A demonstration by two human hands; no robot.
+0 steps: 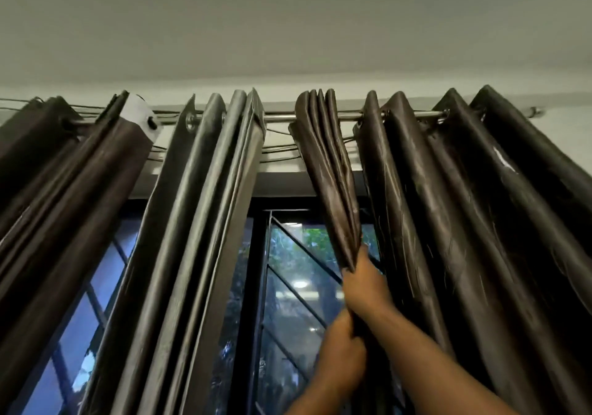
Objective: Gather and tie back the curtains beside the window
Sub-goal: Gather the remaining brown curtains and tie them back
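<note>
Dark brown satin eyelet curtains hang from a metal rod (349,115) above a window (288,286). The right curtain (464,222) falls in deep folds. Its leading edge is bunched into a tight pleated bundle (326,171) that runs down from the rod into my hands. My right hand (365,283) is shut on this bundle, higher up. Just below it, my left hand (341,360) also grips the bundle, and the two hands touch. A middle curtain panel (205,238) and a left curtain (64,206) hang loose, apart from my hands.
The window has a dark frame and a metal grille with slanted bars (301,289); trees show behind the glass. Thin wires (282,155) run along the wall behind the rod. A plain ceiling (288,24) fills the upper half of the view.
</note>
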